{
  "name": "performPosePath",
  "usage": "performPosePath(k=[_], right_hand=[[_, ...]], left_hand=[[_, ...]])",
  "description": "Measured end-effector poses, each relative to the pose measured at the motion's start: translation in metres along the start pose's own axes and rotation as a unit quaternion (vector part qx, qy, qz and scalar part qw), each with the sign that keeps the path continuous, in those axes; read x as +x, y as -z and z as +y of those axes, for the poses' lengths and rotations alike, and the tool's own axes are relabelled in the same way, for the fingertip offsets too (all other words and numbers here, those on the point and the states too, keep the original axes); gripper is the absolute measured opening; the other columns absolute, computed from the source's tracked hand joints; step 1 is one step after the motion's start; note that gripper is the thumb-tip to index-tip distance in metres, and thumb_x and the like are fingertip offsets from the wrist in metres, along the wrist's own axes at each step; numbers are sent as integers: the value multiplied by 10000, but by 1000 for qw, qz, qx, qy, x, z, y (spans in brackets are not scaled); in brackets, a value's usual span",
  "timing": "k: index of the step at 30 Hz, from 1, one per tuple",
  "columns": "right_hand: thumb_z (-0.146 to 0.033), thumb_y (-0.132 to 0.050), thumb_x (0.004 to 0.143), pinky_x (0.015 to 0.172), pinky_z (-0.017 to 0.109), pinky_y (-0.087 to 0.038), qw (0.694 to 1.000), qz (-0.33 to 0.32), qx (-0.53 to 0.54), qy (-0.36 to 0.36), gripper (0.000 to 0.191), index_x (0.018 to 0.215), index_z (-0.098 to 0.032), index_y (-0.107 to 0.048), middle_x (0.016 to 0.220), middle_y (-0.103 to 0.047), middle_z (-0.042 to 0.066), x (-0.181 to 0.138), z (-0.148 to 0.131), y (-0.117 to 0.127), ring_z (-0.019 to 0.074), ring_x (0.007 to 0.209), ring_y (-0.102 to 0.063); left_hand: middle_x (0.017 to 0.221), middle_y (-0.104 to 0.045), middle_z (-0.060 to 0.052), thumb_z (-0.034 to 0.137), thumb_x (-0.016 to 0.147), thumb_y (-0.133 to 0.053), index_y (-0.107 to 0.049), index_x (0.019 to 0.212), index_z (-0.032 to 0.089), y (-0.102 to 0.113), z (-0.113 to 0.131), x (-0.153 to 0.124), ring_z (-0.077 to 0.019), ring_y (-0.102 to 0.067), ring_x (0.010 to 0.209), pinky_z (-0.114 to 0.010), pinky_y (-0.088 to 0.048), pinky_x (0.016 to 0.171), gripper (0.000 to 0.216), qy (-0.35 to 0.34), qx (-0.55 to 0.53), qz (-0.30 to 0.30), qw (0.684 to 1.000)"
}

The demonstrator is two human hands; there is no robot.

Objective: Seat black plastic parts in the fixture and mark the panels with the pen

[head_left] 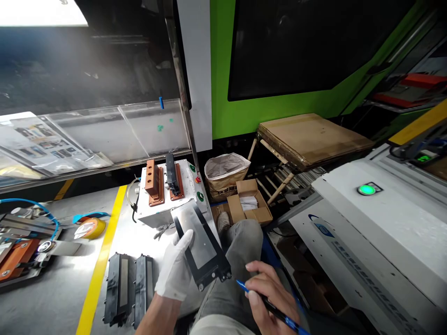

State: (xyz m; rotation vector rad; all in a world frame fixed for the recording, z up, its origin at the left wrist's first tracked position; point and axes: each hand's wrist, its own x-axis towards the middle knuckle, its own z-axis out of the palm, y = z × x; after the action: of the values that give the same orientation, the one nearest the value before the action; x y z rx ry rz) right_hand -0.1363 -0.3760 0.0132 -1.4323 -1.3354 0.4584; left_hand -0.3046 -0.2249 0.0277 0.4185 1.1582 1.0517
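Observation:
My left hand [176, 272], in a white glove, grips a flat black rectangular plastic part [206, 239] with a smooth grey panel on its face. The part is tilted over my lap, its thumb-side edge under my thumb. In my bare right hand [270, 295] is a blue and black pen [268, 304], its blue tip pointing at the part's lower corner, a small gap away. Two similar black parts, one [118, 288] and another [143, 288], lie on the metal table left of my gloved hand.
A white fixture box [159, 215] with a brown block [153, 184] and a black part [172, 174] stands ahead. Yellow tape roll [90, 228] and a clamp fixture [21, 256] are at left. A paper sack [226, 174], open carton [261, 211] and white machine [391, 223] stand right.

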Motion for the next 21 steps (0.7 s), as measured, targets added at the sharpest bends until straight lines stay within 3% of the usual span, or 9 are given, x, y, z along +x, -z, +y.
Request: performPosePath(k=[4, 9, 13, 16, 21], right_hand=[[-222, -573, 954, 828, 366, -618, 999, -11, -37, 22, 106, 939, -262, -671, 860, -736, 62, 5, 2, -5, 268, 1050, -686], [-269, -558, 976, 793, 314, -620, 998, -23, -55, 25, 127, 930, -270, -678, 881, -745, 58, 9, 7, -9, 248, 1018, -702], [-212, -583, 946, 923, 400, -600, 997, -33, -34, 61, 101, 972, -281, -652, 796, -731, 23, 9, 0, -13, 254, 1005, -711], [-201, -626, 916, 1067, 510, -511, 991, -77, -33, 104, 162, 1048, -292, -649, 822, -752, 11, 10, -7, -20, 295, 1143, -671], [-255, -672, 903, 1141, 512, -435, 970, -159, -80, 164, 199, 1097, -296, -658, 889, -775, -5, 15, -10, -29, 312, 1278, -598]], left_hand=[[870, -783, -3, 210, 746, -806, -683, 1106, 227, -2, 1, 2, -166, -752, 746, -265, -646, 684, 381, 5, -18, 17, 1000], [830, -775, -11, 242, 727, -827, -692, 1068, 210, 0, 1, 0, -170, -744, 723, -267, -639, 667, 368, 9, -15, 15, 1000], [825, -768, 1, 256, 731, -828, -693, 1039, 212, -1, 0, 0, -164, -737, 726, -274, -637, 678, 338, -17, -26, 6, 1000], [879, -771, -7, 281, 757, -810, -670, 1049, 210, -3, 0, -1, -169, -738, 757, -282, -629, 707, 331, -36, -26, -11, 999], [895, -766, -22, 350, 802, -766, -650, 1100, 210, -6, 1, -7, -165, -730, 766, -270, -603, 722, 349, -35, -9, -28, 999]])
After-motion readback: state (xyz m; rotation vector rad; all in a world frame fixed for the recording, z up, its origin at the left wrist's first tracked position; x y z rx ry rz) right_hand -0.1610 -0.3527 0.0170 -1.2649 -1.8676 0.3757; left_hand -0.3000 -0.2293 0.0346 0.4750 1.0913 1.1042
